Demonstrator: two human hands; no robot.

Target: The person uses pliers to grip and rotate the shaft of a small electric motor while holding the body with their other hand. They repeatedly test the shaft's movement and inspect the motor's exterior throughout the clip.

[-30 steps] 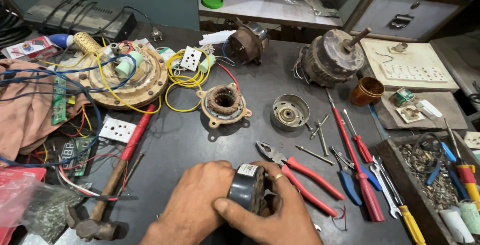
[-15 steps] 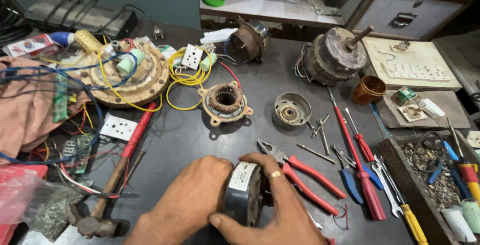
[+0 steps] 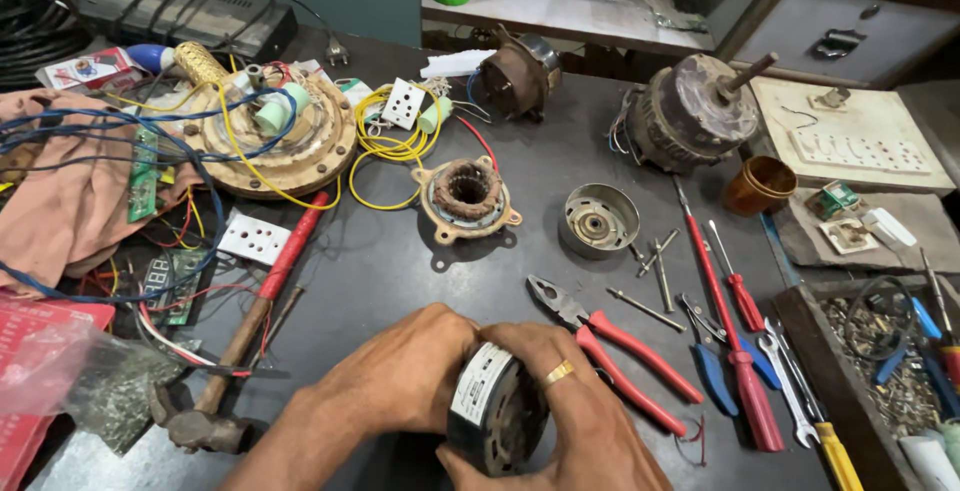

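Hands: two. The left hand [image 3: 400, 376] and the right hand [image 3: 575, 411] are both curled tight around one small motor [image 3: 495, 416].
Where the motor is: bottom middle of the frame, held between the hands just above the dark worktop [image 3: 400, 261].
Which way it points: it stands on its edge. Its round face looks toward the right hand, and a white label on its rim faces up. Its middle line runs left to right.
Ring: one gold ring [image 3: 558, 373] on the right hand.
Pliers: one pair with red handles [image 3: 620, 356], just right of the hands.
Screwdrivers: two red ones, one long [image 3: 725, 336] and one short [image 3: 738, 286], at the right.
Hammer: one [image 3: 245, 336], lower left.
Other motors: two big ones at the top, one dark brown [image 3: 515, 76], one grey [image 3: 690, 111].
Copper coil ring: one [image 3: 467, 196], in the middle.
Metal cap: one [image 3: 598, 219], right of the coil.
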